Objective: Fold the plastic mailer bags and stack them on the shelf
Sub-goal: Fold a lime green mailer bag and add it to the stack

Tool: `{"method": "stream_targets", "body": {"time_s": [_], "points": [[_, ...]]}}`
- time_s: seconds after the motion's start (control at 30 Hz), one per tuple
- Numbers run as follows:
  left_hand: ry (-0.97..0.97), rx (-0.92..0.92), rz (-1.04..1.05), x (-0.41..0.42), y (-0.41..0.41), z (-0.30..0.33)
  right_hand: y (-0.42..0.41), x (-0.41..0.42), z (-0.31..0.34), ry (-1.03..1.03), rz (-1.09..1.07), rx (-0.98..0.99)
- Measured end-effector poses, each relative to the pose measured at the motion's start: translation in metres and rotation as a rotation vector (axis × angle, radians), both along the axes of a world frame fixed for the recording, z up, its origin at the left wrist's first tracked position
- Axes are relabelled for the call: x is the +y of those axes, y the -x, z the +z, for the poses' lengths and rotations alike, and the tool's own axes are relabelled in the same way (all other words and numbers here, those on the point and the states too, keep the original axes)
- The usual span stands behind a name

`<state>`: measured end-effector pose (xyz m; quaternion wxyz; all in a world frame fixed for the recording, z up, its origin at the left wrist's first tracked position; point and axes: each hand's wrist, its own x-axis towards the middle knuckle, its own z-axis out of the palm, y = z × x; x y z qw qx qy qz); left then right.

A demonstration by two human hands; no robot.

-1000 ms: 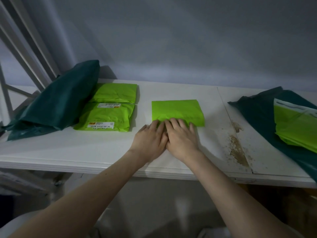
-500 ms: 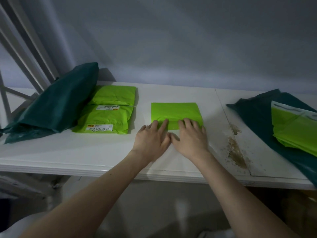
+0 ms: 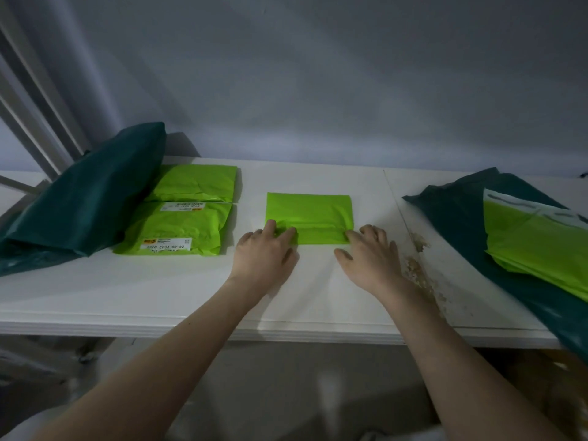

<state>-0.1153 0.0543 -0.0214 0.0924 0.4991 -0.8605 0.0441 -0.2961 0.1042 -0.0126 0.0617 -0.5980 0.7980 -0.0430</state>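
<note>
One folded green mailer (image 3: pixel 310 218) lay at shelf (image 3: pixel 191 281) centre, two packed mailers (image 3: pixel 187 211) at 9 o'clock. Left hand (image 3: pixel 264 256) and right hand (image 3: pixel 370 259) pressed spread fingers on its near corners. One dark bag (image 3: pixel 461 211) at 3 o'clock carried green mailers (image 3: pixel 537 246), count indeterminable.

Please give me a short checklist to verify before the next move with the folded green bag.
1. Left hand on the near left corner of the folded bright green bag: ok.
2. Right hand on the near right corner: ok.
3. Bag lying flat on the white shelf: ok.
4. Labelled green stack at the left ready to receive it: ok.
5. Near fold creased firmly: cannot tell.
</note>
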Motion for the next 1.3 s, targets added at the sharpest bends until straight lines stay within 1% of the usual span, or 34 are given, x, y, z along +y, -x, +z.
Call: {"method": "stream_targets", "body": {"time_s": [0.1, 0.27, 0.4, 0.47, 0.5, 0.57, 0.67, 0.77, 0.9, 0.97, 1.1, 1.17, 1.23, 1.27, 1.3], "points": [[0.082, 0.007, 0.050, -0.008, -0.001, -0.001, 0.000, -0.001, 0.004, 0.088, -0.011, 0.004], [0.208, 0.041, -0.025, -0.013, -0.002, -0.005, -0.001, -0.006, 0.007, 0.183, 0.026, 0.059], [0.258, 0.139, -0.106, -0.021, -0.009, 0.002, -0.002, -0.012, 0.010, 0.348, 0.012, -0.002], [0.285, 0.250, -0.114, -0.023, -0.013, 0.011, -0.004, -0.014, 0.016, 0.473, 0.000, -0.091], [0.293, 0.318, -0.108, -0.024, -0.015, 0.016, -0.005, -0.016, 0.019, 0.540, -0.005, -0.172], [0.285, 0.452, -0.084, -0.026, -0.020, 0.027, -0.009, -0.017, 0.027, 0.646, -0.030, -0.415], [0.203, 0.667, -0.074, -0.029, -0.027, 0.042, -0.017, -0.016, 0.042, 0.675, -0.073, -0.762], [0.092, 0.848, -0.056, -0.031, -0.032, 0.050, -0.023, -0.015, 0.046, 0.623, -0.073, -0.948], [-0.040, 1.018, 0.028, -0.032, -0.035, 0.056, -0.028, -0.019, 0.040, 0.526, -0.042, -1.063], [-0.079, 1.070, 0.095, -0.033, -0.036, 0.059, -0.026, -0.020, 0.038, 0.499, -0.038, -1.111], [-0.143, 1.187, 0.208, -0.036, -0.039, 0.062, -0.027, -0.022, 0.042, 0.524, -0.057, -1.157], [-0.277, 1.269, 0.262, -0.041, -0.043, 0.060, -0.031, -0.026, 0.040, 0.556, -0.101, -1.151], [-0.468, 1.371, 0.308, -0.048, -0.049, 0.056, -0.034, -0.030, 0.037, 0.593, -0.143, -1.148], [-0.521, 1.378, 0.318, -0.050, -0.052, 0.054, -0.037, -0.032, 0.037, 0.609, -0.152, -1.153], [-0.520, 1.345, 0.315, -0.050, -0.055, 0.053, -0.040, -0.035, 0.037, 0.620, -0.156, -1.168]]}}
